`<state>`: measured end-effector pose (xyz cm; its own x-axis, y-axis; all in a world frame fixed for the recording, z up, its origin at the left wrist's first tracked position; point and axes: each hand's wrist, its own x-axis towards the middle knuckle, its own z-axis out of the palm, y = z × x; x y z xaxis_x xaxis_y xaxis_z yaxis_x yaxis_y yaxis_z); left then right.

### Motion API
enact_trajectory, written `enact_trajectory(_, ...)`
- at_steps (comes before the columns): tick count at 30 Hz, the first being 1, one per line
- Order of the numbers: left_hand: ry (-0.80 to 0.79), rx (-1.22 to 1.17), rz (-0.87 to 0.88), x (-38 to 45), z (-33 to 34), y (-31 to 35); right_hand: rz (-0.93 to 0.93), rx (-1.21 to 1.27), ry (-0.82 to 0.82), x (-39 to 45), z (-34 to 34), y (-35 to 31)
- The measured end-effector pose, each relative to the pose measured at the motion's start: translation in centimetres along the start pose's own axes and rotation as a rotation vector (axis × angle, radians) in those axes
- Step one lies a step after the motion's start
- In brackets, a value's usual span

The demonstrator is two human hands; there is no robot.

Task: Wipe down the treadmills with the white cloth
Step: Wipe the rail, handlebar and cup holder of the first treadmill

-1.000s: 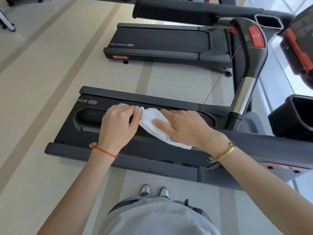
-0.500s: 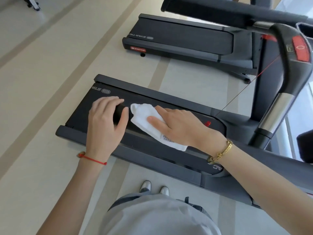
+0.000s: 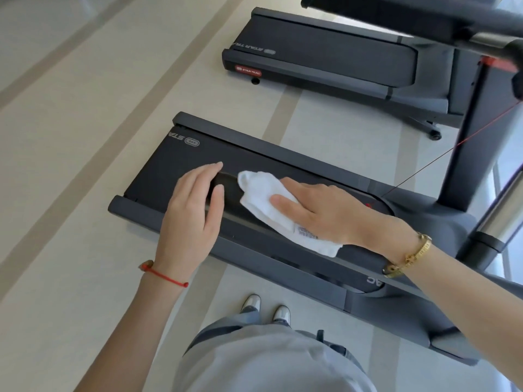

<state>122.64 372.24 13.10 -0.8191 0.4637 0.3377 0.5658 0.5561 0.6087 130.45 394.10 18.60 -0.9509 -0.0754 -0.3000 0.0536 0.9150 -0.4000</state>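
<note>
Cloth (image 3: 268, 199) lies between hands, on handrail (image 3: 232, 190).

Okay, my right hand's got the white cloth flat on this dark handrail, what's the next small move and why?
Probably slide the right hand and white cloth along the dark handrail toward the left hand. The cloth lies pressed flat under straight fingers, and a bare stretch of rail sits between cloth and left hand.

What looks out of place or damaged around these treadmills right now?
Nothing stands out. The right hand presses the white cloth flat, the left hand lies open beside it, and both treadmills look intact.
</note>
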Motion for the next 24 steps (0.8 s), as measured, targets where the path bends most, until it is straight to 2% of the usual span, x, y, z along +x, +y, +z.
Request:
enact_trajectory(7, -0.024, -0.045, 0.013, 0.1, -0.4, -0.4, 0.018, -0.004, 0.080, 3.8, 0.7, -3.0)
enact_trajectory(10, -0.039, -0.056, 0.030, 0.1, -0.6, -0.5, 0.037, -0.087, 0.200, 2.7, 1.5, -3.1)
enact_trajectory(13, -0.048, -0.042, 0.057, 0.0, -0.7, -0.4, 0.083, -0.285, 0.384, 0.0, 2.7, -2.6)
enact_trajectory(24, -0.129, -0.001, 0.417, 0.5, 2.3, 4.8, 0.255, -0.585, 0.800, -8.7, 7.4, 1.1)
